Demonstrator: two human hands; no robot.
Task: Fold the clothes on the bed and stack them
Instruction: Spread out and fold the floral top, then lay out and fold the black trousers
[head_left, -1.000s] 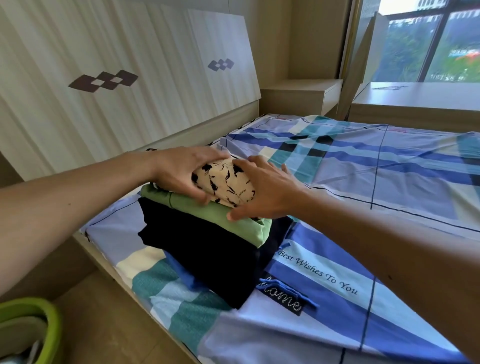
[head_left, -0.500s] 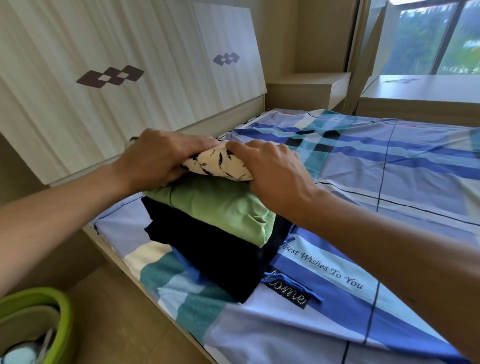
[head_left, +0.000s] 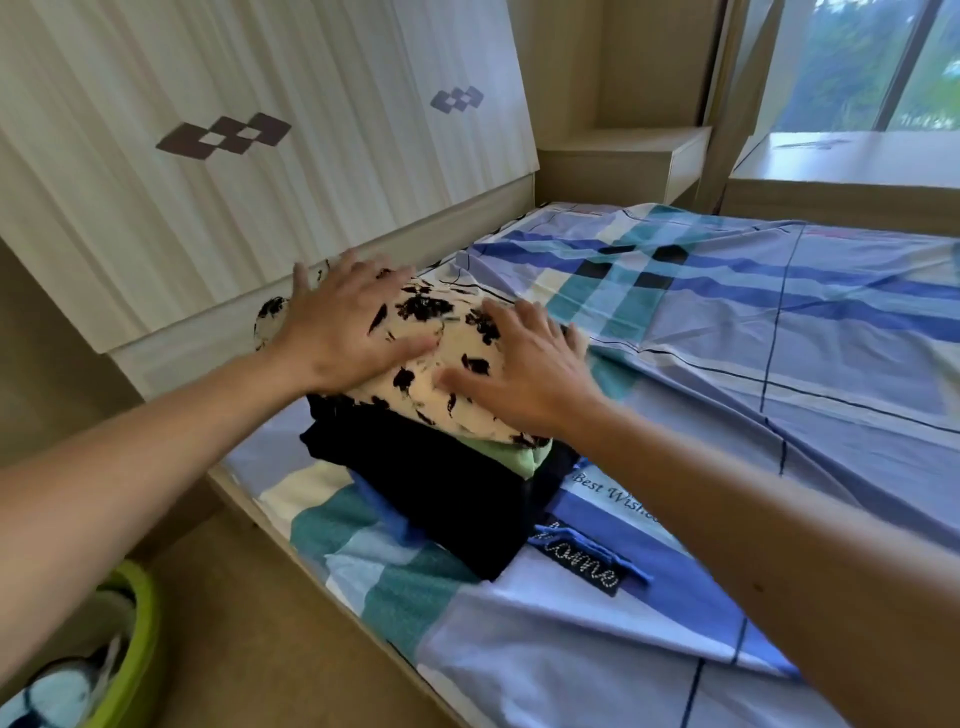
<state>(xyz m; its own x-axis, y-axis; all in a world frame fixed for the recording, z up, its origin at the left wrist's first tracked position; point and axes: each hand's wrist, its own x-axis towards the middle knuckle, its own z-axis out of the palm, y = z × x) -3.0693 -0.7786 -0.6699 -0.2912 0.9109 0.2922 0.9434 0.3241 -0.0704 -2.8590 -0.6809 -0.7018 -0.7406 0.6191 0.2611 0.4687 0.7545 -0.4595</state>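
We have both hands flat on the top piece of the stack, a cream garment (head_left: 441, 358) printed with scattered black leaf-like blotches. It is folded into a thick, rounded pad, and its far-left edge spills a little past the pile toward the wooden headboard (head_left: 208, 218). Our left hand (head_left: 345, 325) lies palm down on its left half, fingers splayed wide, grip spread and closed on nothing. Our right hand (head_left: 524, 371) lies on its right half in the same way, fingers fanned, grip spread.

Under the cream piece a light green garment (head_left: 522, 460) shows only as a thin folded edge at the near right corner. Below that sits a black garment (head_left: 441, 493), broader than the rest, its near corner pointing toward us. The stack rests near the left edge of the bed (head_left: 779, 338), on a sheet checked in blue, teal, lilac and cream. A green basket (head_left: 137, 629) stands on the floor at lower left.
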